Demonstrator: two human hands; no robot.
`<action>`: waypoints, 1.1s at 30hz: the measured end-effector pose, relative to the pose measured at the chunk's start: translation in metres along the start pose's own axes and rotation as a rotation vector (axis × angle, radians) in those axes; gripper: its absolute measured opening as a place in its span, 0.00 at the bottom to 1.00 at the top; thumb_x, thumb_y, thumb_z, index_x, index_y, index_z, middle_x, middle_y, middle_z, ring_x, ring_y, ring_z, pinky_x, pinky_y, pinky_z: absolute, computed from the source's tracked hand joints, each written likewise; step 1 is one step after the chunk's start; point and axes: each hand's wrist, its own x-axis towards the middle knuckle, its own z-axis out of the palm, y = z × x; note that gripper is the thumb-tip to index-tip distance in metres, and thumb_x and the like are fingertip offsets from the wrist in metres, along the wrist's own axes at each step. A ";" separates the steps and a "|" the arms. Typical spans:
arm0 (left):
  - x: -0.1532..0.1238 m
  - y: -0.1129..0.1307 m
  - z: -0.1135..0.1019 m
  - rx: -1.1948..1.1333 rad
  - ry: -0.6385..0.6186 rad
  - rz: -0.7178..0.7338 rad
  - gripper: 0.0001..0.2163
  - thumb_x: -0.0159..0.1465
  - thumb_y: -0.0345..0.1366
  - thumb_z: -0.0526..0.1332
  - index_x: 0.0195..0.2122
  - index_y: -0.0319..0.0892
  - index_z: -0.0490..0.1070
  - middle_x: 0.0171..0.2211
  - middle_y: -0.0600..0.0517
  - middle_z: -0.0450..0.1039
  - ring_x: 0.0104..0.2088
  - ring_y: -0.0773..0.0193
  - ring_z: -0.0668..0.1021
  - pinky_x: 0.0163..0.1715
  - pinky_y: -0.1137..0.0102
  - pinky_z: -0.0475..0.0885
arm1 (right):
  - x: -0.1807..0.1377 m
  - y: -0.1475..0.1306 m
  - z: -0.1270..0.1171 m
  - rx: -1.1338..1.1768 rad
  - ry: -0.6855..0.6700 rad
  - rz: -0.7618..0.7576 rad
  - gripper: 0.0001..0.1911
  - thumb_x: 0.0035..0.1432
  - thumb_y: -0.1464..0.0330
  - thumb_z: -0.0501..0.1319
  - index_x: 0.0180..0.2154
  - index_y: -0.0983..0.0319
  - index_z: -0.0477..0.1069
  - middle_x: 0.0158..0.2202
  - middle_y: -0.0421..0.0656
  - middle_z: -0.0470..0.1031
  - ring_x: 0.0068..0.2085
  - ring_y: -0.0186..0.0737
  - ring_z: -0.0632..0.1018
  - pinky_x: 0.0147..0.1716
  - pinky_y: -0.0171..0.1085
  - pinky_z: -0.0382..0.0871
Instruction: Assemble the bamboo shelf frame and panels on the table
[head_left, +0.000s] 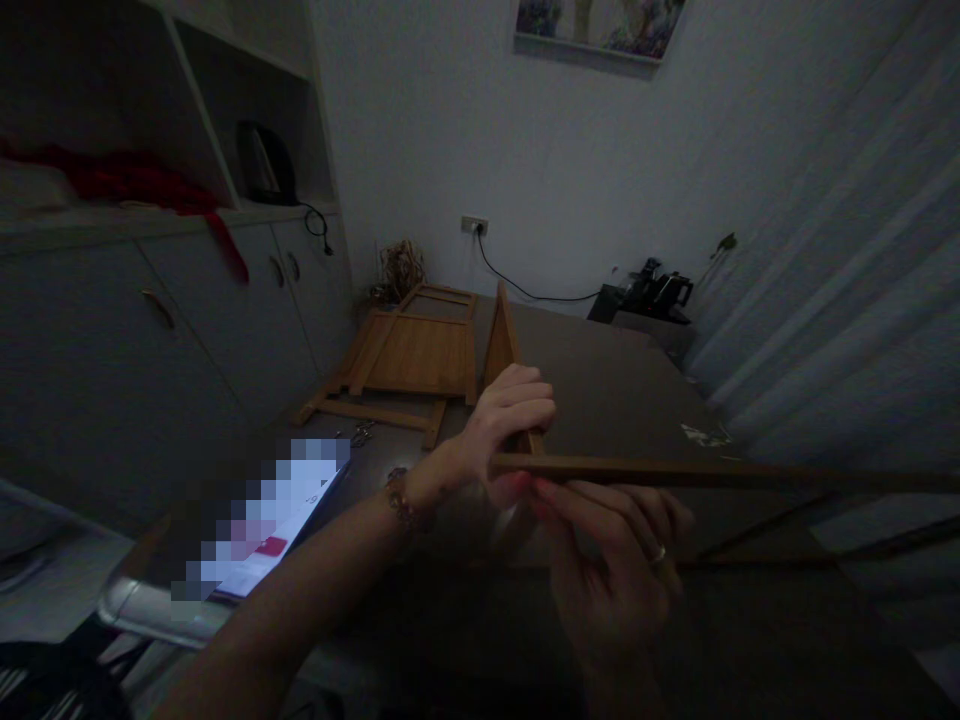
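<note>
Brown wood, one bar (720, 473): running from the hands I am following at a distance out to the right, its left end meeting the near end of a board (501, 345); whether the two are joined I cannot tell.
Board: standing on edge, reaching away across the table (592, 360).
Left hand (514, 410): curling its fingers over the board, grasping it at the corner with the bar; a bracelet (401, 500) is circling the wrist.
Right hand (615, 570): bending its fingers under the bar, fingertips touching its left end; whether they are pinching some small piece I cannot tell. A ring (658, 553) is showing.
Panels (420, 355): lying flat, left of the board.
Bits (361, 432): lying nearer, too dark for me to identify.
Phone (300, 510): glowing at near left.
Kettle (266, 163): standing on the left cabinet, a red cloth (112, 175) spreading beside it.
Machine (652, 290): sitting at far right, a cord (517, 290) running toward it from the socket (474, 225).
Curtain (840, 240): hanging along the right.
</note>
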 end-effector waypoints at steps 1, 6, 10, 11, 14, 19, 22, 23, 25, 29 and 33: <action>0.001 0.000 0.000 -0.008 0.009 0.005 0.27 0.62 0.62 0.30 0.22 0.44 0.47 0.18 0.54 0.54 0.22 0.64 0.61 0.27 0.63 0.58 | 0.000 0.001 0.000 -0.010 0.003 -0.004 0.04 0.65 0.67 0.63 0.35 0.57 0.74 0.29 0.34 0.79 0.29 0.34 0.74 0.39 0.41 0.59; 0.002 0.002 -0.001 -0.054 0.023 -0.010 0.27 0.63 0.62 0.32 0.23 0.44 0.47 0.18 0.54 0.55 0.22 0.64 0.61 0.26 0.63 0.57 | 0.003 0.001 0.001 -0.039 0.013 0.049 0.08 0.66 0.64 0.61 0.33 0.57 0.73 0.27 0.34 0.78 0.29 0.34 0.71 0.38 0.42 0.55; 0.000 0.002 -0.001 -0.064 0.034 -0.010 0.28 0.63 0.63 0.31 0.22 0.44 0.49 0.18 0.55 0.54 0.22 0.64 0.60 0.27 0.63 0.57 | 0.004 -0.002 0.000 -0.106 -0.003 0.081 0.09 0.66 0.62 0.61 0.32 0.56 0.73 0.26 0.33 0.76 0.30 0.35 0.70 0.39 0.43 0.53; 0.000 0.002 0.000 -0.062 0.035 -0.009 0.28 0.63 0.63 0.31 0.22 0.44 0.49 0.18 0.55 0.54 0.22 0.64 0.60 0.27 0.63 0.57 | 0.003 -0.003 0.001 -0.124 0.001 0.083 0.08 0.66 0.62 0.61 0.33 0.56 0.72 0.27 0.33 0.76 0.30 0.36 0.70 0.39 0.43 0.53; 0.000 0.001 0.001 -0.048 0.030 -0.015 0.28 0.63 0.63 0.31 0.22 0.44 0.48 0.18 0.55 0.53 0.22 0.64 0.60 0.27 0.63 0.57 | 0.001 -0.002 0.003 -0.103 0.073 0.133 0.09 0.63 0.60 0.64 0.35 0.57 0.70 0.30 0.37 0.73 0.34 0.38 0.71 0.40 0.42 0.57; 0.001 0.002 0.002 -0.050 0.040 -0.002 0.28 0.63 0.63 0.33 0.23 0.44 0.49 0.18 0.56 0.53 0.22 0.64 0.61 0.27 0.64 0.57 | -0.002 0.002 0.006 -0.158 0.133 0.200 0.18 0.59 0.52 0.64 0.41 0.58 0.69 0.44 0.46 0.65 0.48 0.47 0.68 0.45 0.46 0.64; 0.001 0.002 0.003 -0.057 0.055 0.002 0.27 0.64 0.61 0.34 0.23 0.44 0.50 0.19 0.56 0.53 0.23 0.64 0.61 0.27 0.64 0.56 | -0.002 0.002 0.007 -0.179 0.078 0.206 0.20 0.62 0.50 0.59 0.45 0.58 0.70 0.54 0.51 0.60 0.56 0.53 0.63 0.51 0.52 0.61; 0.001 0.002 0.003 -0.058 0.057 0.003 0.26 0.64 0.61 0.34 0.23 0.44 0.50 0.19 0.56 0.53 0.22 0.64 0.60 0.27 0.65 0.56 | -0.001 0.002 0.007 -0.173 0.043 0.218 0.20 0.63 0.50 0.57 0.45 0.58 0.70 0.56 0.51 0.58 0.57 0.55 0.62 0.53 0.55 0.59; 0.001 0.002 0.003 -0.059 0.063 0.006 0.26 0.64 0.61 0.34 0.23 0.44 0.50 0.19 0.56 0.52 0.22 0.65 0.60 0.26 0.65 0.56 | 0.002 0.000 0.006 -0.158 -0.024 0.247 0.19 0.65 0.50 0.54 0.44 0.57 0.71 0.59 0.50 0.57 0.58 0.55 0.61 0.54 0.58 0.56; 0.000 0.002 0.004 -0.060 0.059 -0.015 0.27 0.64 0.62 0.34 0.23 0.44 0.50 0.18 0.56 0.52 0.22 0.65 0.60 0.27 0.64 0.56 | 0.006 -0.002 0.002 -0.099 -0.126 0.283 0.18 0.65 0.50 0.55 0.40 0.56 0.70 0.51 0.46 0.66 0.56 0.54 0.63 0.54 0.58 0.56; -0.002 0.001 0.004 -0.064 0.047 -0.009 0.29 0.63 0.64 0.31 0.23 0.44 0.49 0.18 0.56 0.52 0.22 0.65 0.59 0.27 0.64 0.56 | 0.005 -0.001 -0.002 -0.045 -0.148 0.315 0.15 0.64 0.51 0.56 0.40 0.56 0.70 0.43 0.44 0.68 0.50 0.50 0.66 0.47 0.51 0.62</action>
